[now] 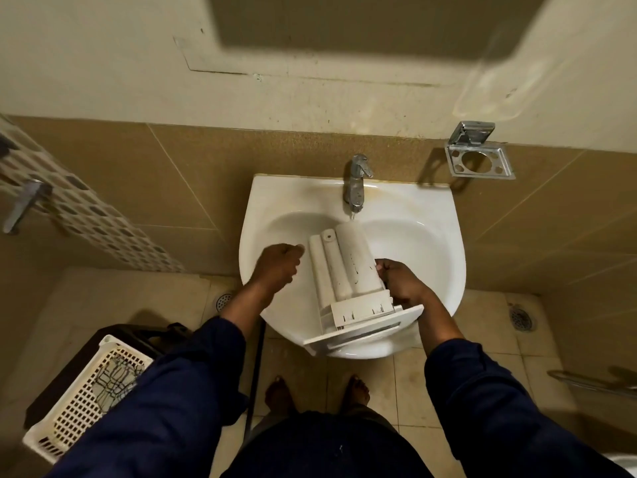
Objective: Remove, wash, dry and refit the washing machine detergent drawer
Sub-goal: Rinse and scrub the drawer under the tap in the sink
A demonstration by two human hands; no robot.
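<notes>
And there was the drawer [348, 270], out of the machine and down in the sink [431, 236], turned underside up! Its long white body ran from the middle of the basin up toward 12 o'clock, and its far end sat right beneath the tap [356, 181]. A thin stream of water [352, 215] fell onto that end. The wide front panel [365, 327] lay across the sink's near rim at 6 o'clock, tilted, with its right corner higher than its left.

The right hand [403, 282] had hold at the drawer's 3 o'clock side. Its fingers [386, 265] were curled round the edge of the body just behind the panel, a firm grip. The left hand [275, 267] hung over the basin at the drawer's 9 o'clock, just beside it but not touching. Those fingers [293, 251] were curled in, a loose fist, and nothing showed inside it. Dark blue sleeves [179, 391] covered both arms up to the wrists.

On the tiled wall, at the sink's 2 o'clock, a metal holder [481, 162] stood out. Down at 8 o'clock a white basket [79, 401] sat on the floor with some cloth in it. A round floor drain [522, 318] showed at 4 o'clock, and two bare feet [356, 391] stood under the sink at 6.
</notes>
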